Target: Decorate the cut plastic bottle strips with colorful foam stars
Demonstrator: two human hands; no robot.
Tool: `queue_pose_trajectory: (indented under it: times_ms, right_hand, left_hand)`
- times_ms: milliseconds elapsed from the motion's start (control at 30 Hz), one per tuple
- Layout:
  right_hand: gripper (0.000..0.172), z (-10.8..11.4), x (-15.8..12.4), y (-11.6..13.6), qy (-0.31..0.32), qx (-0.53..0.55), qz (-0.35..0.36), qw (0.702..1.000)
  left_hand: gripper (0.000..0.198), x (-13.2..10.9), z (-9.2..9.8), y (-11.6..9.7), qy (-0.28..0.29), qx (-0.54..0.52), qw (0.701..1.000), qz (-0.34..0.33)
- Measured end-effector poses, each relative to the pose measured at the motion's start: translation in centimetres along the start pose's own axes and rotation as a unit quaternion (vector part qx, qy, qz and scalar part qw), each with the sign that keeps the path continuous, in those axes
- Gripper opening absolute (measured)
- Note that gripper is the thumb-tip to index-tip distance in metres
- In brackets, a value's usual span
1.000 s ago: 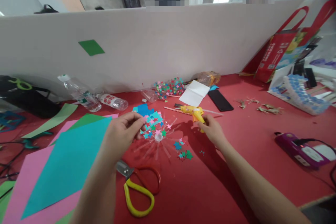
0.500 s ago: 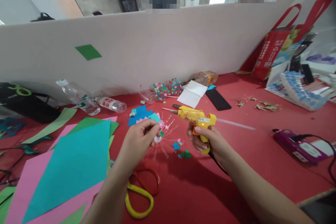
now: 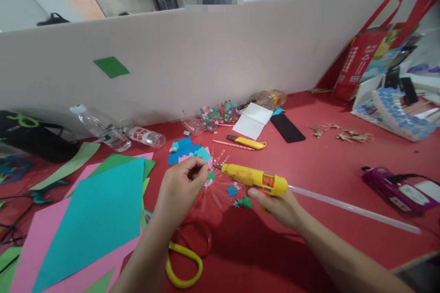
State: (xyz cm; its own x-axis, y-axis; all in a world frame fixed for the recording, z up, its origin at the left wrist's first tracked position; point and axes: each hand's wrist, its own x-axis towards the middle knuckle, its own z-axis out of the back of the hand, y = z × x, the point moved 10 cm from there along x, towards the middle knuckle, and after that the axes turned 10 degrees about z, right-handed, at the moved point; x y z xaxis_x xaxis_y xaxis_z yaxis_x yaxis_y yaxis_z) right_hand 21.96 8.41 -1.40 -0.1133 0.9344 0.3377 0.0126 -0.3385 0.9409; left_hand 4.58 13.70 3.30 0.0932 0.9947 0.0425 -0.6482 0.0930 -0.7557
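Note:
My right hand [image 3: 275, 201] is wrapped round a yellow hot glue gun [image 3: 254, 177], with a long clear glue stick [image 3: 354, 206] sticking out of its back. The gun's nozzle points left, close to the fingertips of my left hand [image 3: 185, 181]. Those fingers are pinched; a bit of pink shows at their tips, but what they hold is too small to make out. Below them, clear plastic strips [image 3: 216, 199] fan out on the table around a white centre. A green star [image 3: 211, 176] shows near that centre. Several blue, green and pink stars [image 3: 243, 201] lie under the gun.
Scissors with yellow and red handles [image 3: 185, 265] lie in front. Coloured paper sheets [image 3: 92, 215] cover the left. Behind are plastic bottles [image 3: 146, 137], star-filled clear plastic [image 3: 220, 114], a yellow utility knife [image 3: 250, 143] and a black phone [image 3: 288, 128]. A purple device [image 3: 395, 190] sits right.
My right hand has turned the glue gun and brought its nozzle down and left to my left fingertips. The utility knife behind it now shows. My left hand stays pinched in place.

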Motion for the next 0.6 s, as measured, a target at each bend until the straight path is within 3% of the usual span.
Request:
queue_pose_trajectory:
  times_ms: [200,600]
  right_hand:
    - [0.024,0.1,-0.1,-0.5,0.001,-0.024,-0.033,0.999]
    - [0.023,0.3,-0.4,-1.2,0.002,-0.029,-0.028,0.999]
  left_hand:
    - [0.014,-0.3,-0.3,-1.2,-0.012,0.047,0.998,-0.051]
    - [0.015,-1.0,0.0,-2.3,-0.033,0.094,0.992,-0.084]
